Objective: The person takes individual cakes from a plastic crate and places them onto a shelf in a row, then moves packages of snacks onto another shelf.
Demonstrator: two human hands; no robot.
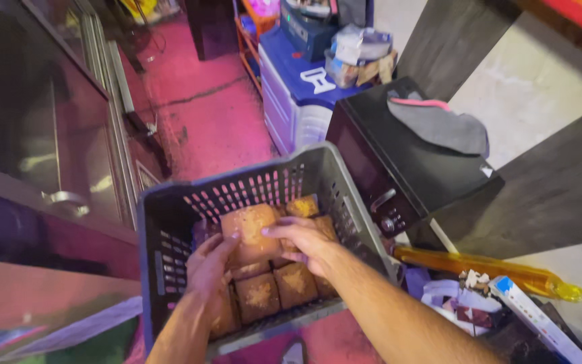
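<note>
Both hands on a pastry in the grey crate

L hand (209, 264) & R hand (303, 237) have fingers clamped on a big square pastry (249, 230), on top of the others in the crate (170, 229). Best to hold it flat & soft so it won't break.

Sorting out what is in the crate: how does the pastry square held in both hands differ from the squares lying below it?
The held pastry square is lifted and tilted, gripped by the left hand and right hand; the lower squares lie flat, side by side, in the grey crate. The held one looks larger, being nearer the camera. All are golden-brown, with a crumbly topping.
</note>
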